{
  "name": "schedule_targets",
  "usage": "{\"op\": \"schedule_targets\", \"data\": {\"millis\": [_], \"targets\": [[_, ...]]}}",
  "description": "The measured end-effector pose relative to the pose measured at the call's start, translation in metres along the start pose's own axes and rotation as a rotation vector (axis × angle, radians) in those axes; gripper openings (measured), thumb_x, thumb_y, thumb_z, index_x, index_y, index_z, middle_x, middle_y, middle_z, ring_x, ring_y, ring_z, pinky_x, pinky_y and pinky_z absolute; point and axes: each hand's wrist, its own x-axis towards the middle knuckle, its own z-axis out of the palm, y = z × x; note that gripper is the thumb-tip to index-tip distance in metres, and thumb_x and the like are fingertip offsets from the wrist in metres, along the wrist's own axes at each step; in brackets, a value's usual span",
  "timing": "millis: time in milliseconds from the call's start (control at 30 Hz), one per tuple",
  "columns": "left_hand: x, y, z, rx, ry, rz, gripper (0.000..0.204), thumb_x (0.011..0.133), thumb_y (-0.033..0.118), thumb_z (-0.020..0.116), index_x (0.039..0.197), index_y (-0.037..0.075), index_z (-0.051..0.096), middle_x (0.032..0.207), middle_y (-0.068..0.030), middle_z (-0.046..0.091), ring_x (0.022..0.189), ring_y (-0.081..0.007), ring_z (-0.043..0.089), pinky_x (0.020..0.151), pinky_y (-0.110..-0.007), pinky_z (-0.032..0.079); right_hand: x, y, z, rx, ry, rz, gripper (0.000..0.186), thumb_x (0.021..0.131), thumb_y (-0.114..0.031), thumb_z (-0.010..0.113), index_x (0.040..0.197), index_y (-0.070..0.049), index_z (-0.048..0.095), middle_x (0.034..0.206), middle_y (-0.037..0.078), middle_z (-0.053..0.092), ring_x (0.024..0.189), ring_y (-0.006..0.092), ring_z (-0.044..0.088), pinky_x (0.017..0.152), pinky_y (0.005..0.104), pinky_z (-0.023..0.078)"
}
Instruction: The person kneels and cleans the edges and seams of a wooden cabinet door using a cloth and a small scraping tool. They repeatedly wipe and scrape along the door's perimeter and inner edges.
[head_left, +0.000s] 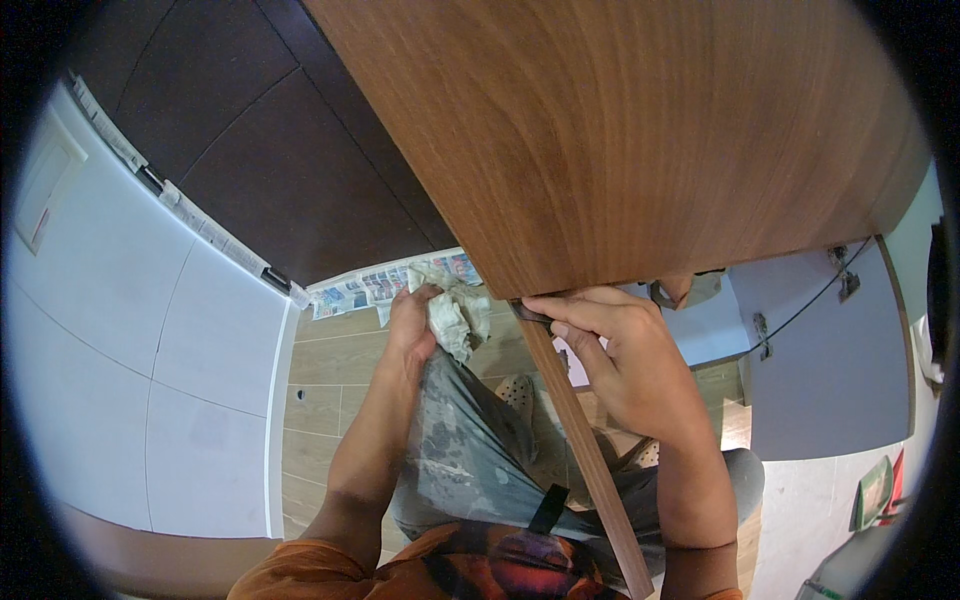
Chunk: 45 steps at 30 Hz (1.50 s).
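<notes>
My left hand (412, 325) is closed around a crumpled off-white rag (452, 315), held low above the floor beside my knee. My right hand (628, 358) pinches a small dark flat piece (532, 312); its kind is not clear. That piece presses at the top end of a narrow wood-grain edge (590, 460), right under the corner of a large brown wood-grain panel (640, 140). The narrow edge slants down toward my lap and looks like a cabinet door seen edge-on. My right fingertips lie just below the panel's front edge.
A pale open door (830, 370) with metal hinges (848, 285) hangs at the right. Newspaper sheets (350, 295) line the floor by a dark panel (300, 170). White wall panels (210, 360) stand at the left. A green-and-red item (875, 492) sits at lower right.
</notes>
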Motion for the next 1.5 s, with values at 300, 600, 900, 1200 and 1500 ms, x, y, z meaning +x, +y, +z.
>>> {"op": "schedule_targets", "data": {"millis": [300,600,900,1200,1500], "targets": [[0.003,-0.001,-0.003,-0.011,-0.018,-0.006,0.039,0.1,-0.005,0.052,0.138,-0.011,0.05,0.128,-0.0239,0.068,0.112,-0.037,0.072,0.097,-0.049,0.063,0.0,-0.002,0.005,-0.002,0.022,0.036,0.03,0.099,0.002,0.064,0.125,0.0,0.078,0.091,0.022,0.073,0.082,0.0309,0.068,0.077,0.0398,0.053],[0.0,0.001,0.0,0.01,0.001,-0.005,0.036,0.101,-0.005,0.049,0.137,-0.012,0.051,0.128,-0.0251,0.068,0.112,-0.0377,0.073,0.098,-0.05,0.063,-0.001,-0.001,-0.001,-0.007,0.006,0.021,0.03,0.099,0.003,0.062,0.125,0.001,0.078,0.096,0.024,0.075,0.085,0.0349,0.068,0.079,0.0407,0.053],[0.0,0.0,0.002,0.008,-0.001,-0.001,0.037,0.1,-0.005,0.051,0.136,-0.011,0.053,0.126,-0.024,0.069,0.108,-0.036,0.075,0.094,-0.048,0.065,0.001,-0.001,0.003,-0.005,0.015,0.035,0.03,0.1,0.002,0.062,0.125,0.001,0.078,0.095,0.023,0.075,0.085,0.0342,0.068,0.079,0.0407,0.054],[-0.018,0.006,0.004,0.13,0.06,0.184,0.027,0.102,-0.001,0.055,0.128,-0.005,0.06,0.122,-0.0175,0.071,0.104,-0.0301,0.073,0.092,-0.044,0.062,-0.001,-0.006,-0.01,-0.023,0.08,0.044,0.027,0.099,0.002,0.065,0.122,0.0,0.079,0.091,0.023,0.073,0.081,0.0339,0.066,0.078,0.0411,0.052],[-0.146,0.059,0.116,0.917,-0.095,1.22,0.031,0.078,-0.007,0.078,0.106,0.005,0.078,0.108,-0.0136,0.074,0.098,-0.0262,0.073,0.085,-0.035,0.058,-0.006,0.008,-0.03,-0.092,0.039,0.141,0.022,0.096,0.002,0.071,0.117,0.004,0.079,0.092,0.021,0.077,0.083,0.0299,0.071,0.076,0.0383,0.052]]}}
